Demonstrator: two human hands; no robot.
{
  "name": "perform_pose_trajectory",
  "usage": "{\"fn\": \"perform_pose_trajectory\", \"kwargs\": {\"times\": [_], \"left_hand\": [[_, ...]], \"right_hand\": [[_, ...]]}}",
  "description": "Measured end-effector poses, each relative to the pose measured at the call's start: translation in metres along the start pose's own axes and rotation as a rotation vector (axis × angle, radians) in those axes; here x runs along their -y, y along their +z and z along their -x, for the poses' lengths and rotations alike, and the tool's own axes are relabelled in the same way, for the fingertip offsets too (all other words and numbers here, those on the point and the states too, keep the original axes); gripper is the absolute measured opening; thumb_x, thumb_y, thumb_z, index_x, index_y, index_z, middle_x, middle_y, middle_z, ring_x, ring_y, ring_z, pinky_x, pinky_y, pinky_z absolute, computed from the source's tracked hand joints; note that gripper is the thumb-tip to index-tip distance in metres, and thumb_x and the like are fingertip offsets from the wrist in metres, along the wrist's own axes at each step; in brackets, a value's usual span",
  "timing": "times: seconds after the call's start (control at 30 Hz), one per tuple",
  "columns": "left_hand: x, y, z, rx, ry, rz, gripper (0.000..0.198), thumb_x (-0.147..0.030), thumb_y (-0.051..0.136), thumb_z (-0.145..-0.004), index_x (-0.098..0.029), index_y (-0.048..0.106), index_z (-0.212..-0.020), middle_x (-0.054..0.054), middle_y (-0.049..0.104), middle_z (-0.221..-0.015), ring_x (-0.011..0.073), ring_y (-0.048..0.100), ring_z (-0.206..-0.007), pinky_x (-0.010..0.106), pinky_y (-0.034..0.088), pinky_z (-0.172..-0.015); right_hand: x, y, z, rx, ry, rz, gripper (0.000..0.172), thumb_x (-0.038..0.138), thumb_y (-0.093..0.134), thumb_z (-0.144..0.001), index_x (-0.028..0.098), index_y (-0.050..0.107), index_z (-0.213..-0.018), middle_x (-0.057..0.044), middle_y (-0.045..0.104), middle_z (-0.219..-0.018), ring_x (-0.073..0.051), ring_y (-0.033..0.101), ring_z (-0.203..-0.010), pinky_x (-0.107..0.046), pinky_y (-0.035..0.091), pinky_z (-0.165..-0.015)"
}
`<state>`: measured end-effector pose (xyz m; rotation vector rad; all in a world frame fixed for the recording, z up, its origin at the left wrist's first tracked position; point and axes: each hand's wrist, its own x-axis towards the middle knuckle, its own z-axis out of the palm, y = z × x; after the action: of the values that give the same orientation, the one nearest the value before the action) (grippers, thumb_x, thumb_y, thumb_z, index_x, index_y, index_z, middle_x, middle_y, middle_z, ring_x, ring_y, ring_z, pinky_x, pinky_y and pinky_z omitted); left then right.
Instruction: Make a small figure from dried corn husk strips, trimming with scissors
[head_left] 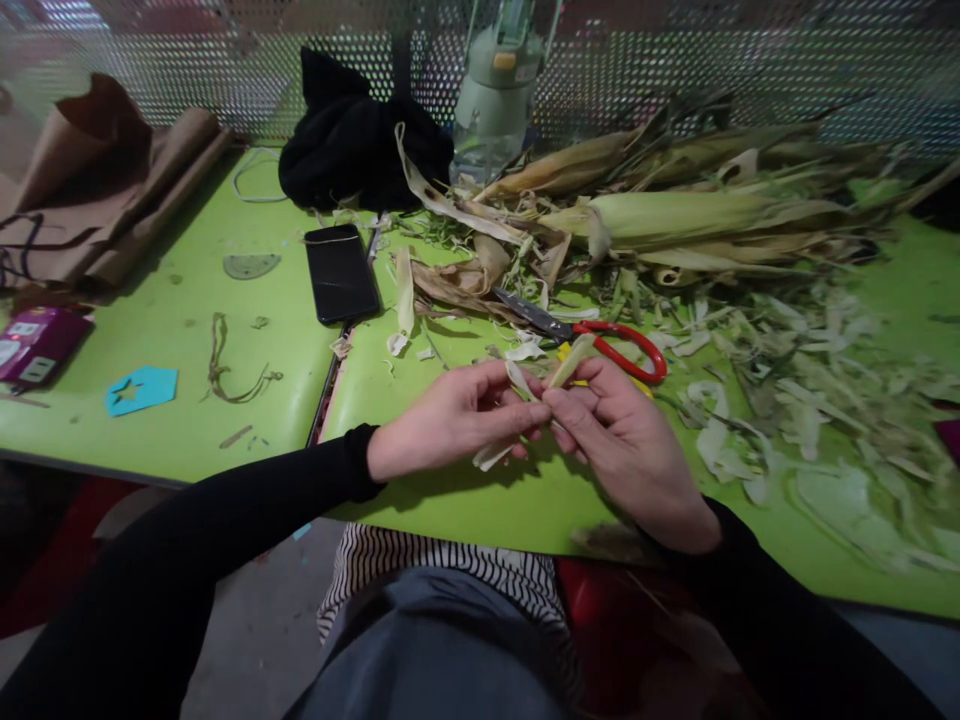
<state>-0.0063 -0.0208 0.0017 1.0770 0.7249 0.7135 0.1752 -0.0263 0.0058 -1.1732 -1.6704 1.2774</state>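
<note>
Close to the table's front edge, my left hand (465, 418) and my right hand (619, 425) meet, fingertips touching. Both pinch pale corn husk strips (574, 362); one end sticks up above my right fingers, another hangs below my left fingers. How the strips cross is hidden by the fingers. Just beyond my right hand lie scissors with red handles (626, 352), blades pointing left and slightly parted. Something yellow (564, 352) shows between the scissors and my right hand. Small husk scraps (525, 345) lie beyond my fingers.
Long dried corn husks (675, 220) are heaped at the back right, with many cut scraps (810, 400) in front. A black phone (341, 275), black cloth (364, 140), water bottle (495, 100), brown paper (112, 190), blue tag (142, 390) and purple box (41, 345) lie around the green table.
</note>
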Motion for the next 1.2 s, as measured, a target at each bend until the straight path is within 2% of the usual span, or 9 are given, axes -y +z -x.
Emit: {"fn": "perform_pose_trajectory", "kwargs": {"times": [0.23,0.4,0.57,0.73,0.83,0.93,1.0,1.1,1.2], "left_hand": [[-0.002,0.000,0.001,-0.010,-0.004,-0.067,0.030,-0.038,0.073,-0.083,-0.015,0.055,-0.090,-0.005,0.059,-0.064,0.0053,0.057,-0.049,0.016,0.041,-0.044],[-0.002,0.002,0.001,-0.032,-0.036,-0.021,0.016,-0.020,0.066,-0.085,-0.017,0.051,-0.082,-0.008,0.055,-0.053,0.0041,0.052,-0.043,0.014,0.037,-0.042],[0.001,-0.001,-0.002,-0.010,-0.106,0.189,0.021,-0.031,0.070,-0.086,-0.015,0.057,-0.087,0.002,0.072,-0.074,0.0098,0.067,-0.064,0.022,0.053,-0.063],[-0.002,-0.003,0.000,-0.068,-0.069,0.266,0.022,-0.036,0.064,-0.092,-0.016,0.060,-0.100,0.006,0.076,-0.089,0.0136,0.071,-0.082,0.028,0.055,-0.077],[-0.005,-0.002,0.000,-0.152,-0.041,0.272,0.015,-0.028,0.055,-0.097,-0.016,0.060,-0.104,0.006,0.075,-0.089,0.0129,0.070,-0.085,0.027,0.054,-0.078],[-0.007,-0.002,-0.002,-0.210,-0.031,0.263,0.011,-0.023,0.053,-0.097,-0.016,0.059,-0.102,0.005,0.074,-0.088,0.0118,0.069,-0.083,0.026,0.054,-0.077],[-0.008,-0.002,-0.002,-0.212,-0.019,0.240,0.009,-0.021,0.056,-0.095,-0.015,0.059,-0.101,0.004,0.074,-0.086,0.0110,0.068,-0.079,0.024,0.053,-0.075],[-0.010,-0.002,0.000,-0.158,-0.039,0.177,0.009,-0.021,0.063,-0.092,-0.015,0.058,-0.097,0.002,0.073,-0.078,0.0095,0.066,-0.068,0.022,0.050,-0.066],[-0.013,-0.001,0.003,-0.095,-0.100,0.114,0.012,-0.022,0.069,-0.088,-0.014,0.060,-0.092,-0.002,0.069,-0.068,0.0070,0.059,-0.055,0.018,0.044,-0.055]], "right_hand": [[-0.003,0.004,0.003,0.010,-0.057,-0.010,0.024,0.046,0.060,-0.094,0.024,0.051,-0.091,0.008,0.050,-0.058,-0.008,0.045,-0.044,-0.022,0.032,-0.039],[-0.010,0.008,0.005,-0.073,-0.130,0.005,0.017,0.038,0.060,-0.095,0.025,0.050,-0.091,0.009,0.045,-0.057,-0.008,0.040,-0.041,-0.023,0.028,-0.036],[-0.011,-0.002,-0.002,-0.064,-0.076,0.025,0.016,0.038,0.058,-0.096,0.024,0.051,-0.092,0.009,0.043,-0.054,-0.008,0.038,-0.040,-0.023,0.029,-0.037],[-0.014,-0.015,-0.007,-0.388,-0.221,0.200,0.015,0.035,0.058,-0.096,0.026,0.055,-0.107,0.000,0.061,-0.079,-0.014,0.056,-0.060,-0.028,0.042,-0.048],[-0.014,-0.015,-0.004,-0.528,-0.388,0.350,0.008,0.028,0.062,-0.093,0.026,0.060,-0.101,-0.003,0.062,-0.091,-0.016,0.058,-0.069,-0.030,0.046,-0.055],[-0.012,-0.012,0.000,-0.405,-0.573,0.589,0.013,0.018,0.067,-0.087,0.027,0.065,-0.096,-0.003,0.064,-0.088,-0.017,0.057,-0.070,-0.031,0.047,-0.058],[-0.011,-0.011,0.002,-0.342,-0.585,0.650,0.017,0.017,0.067,-0.087,0.027,0.066,-0.100,-0.004,0.065,-0.092,-0.016,0.057,-0.070,-0.031,0.048,-0.059],[-0.010,-0.014,-0.001,-0.387,-0.411,0.550,0.016,0.027,0.065,-0.090,0.026,0.066,-0.106,-0.005,0.063,-0.096,-0.016,0.058,-0.071,-0.031,0.051,-0.061],[-0.006,-0.018,-0.004,-0.209,-0.196,0.355,0.020,0.037,0.064,-0.091,0.024,0.067,-0.107,-0.003,0.066,-0.090,-0.017,0.062,-0.073,-0.030,0.053,-0.063]]}}
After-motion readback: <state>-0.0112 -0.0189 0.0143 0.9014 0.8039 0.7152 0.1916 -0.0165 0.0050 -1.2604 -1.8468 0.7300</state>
